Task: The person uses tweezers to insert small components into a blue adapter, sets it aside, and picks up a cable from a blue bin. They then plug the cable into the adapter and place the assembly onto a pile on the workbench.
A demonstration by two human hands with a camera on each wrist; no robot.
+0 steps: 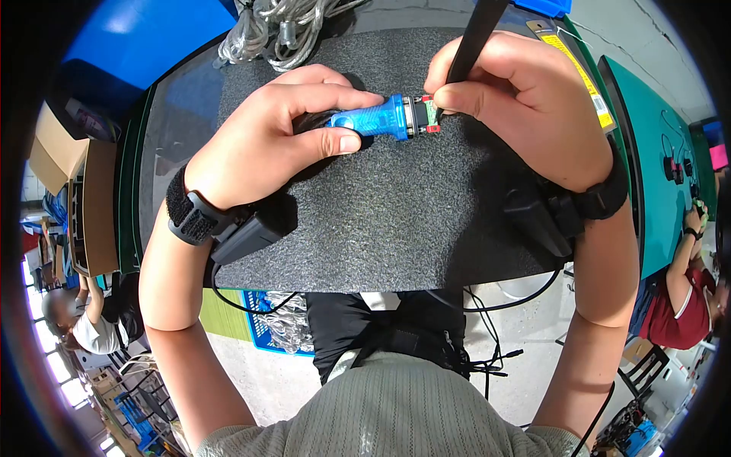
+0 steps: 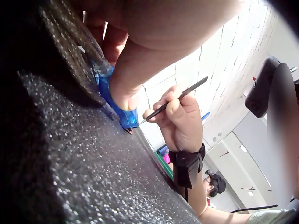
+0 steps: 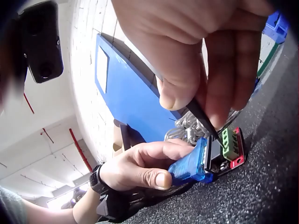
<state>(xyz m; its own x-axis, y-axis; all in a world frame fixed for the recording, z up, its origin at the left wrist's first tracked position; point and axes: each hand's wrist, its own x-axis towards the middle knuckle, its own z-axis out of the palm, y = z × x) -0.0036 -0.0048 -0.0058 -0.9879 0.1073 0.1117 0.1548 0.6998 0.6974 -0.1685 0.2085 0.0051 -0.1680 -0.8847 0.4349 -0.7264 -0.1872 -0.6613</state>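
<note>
A translucent blue serial adapter [image 1: 377, 120] lies on the dark speckled mat, joined end to end with a small red circuit board [image 3: 239, 161]. The board carries a green terminal block [image 3: 230, 144]. From the left side, my left hand [image 1: 263, 129] holds the adapter's blue body between thumb and fingers. My right hand [image 1: 525, 99] pinches slim black tweezers [image 1: 476, 38], tilted, with their pointed end down at the terminal block in the right wrist view. In the left wrist view, the left thumb presses against the blue housing [image 2: 122, 112], and the board is mostly hidden.
Coiled clear-grey cables [image 1: 285, 30] lie at the mat's far edge. A yellow-labelled package [image 1: 582, 72] sits at the far right. Below the table's near edge stands a blue basket [image 1: 259, 327] with bagged items. Other people [image 1: 678, 305] are at both sides.
</note>
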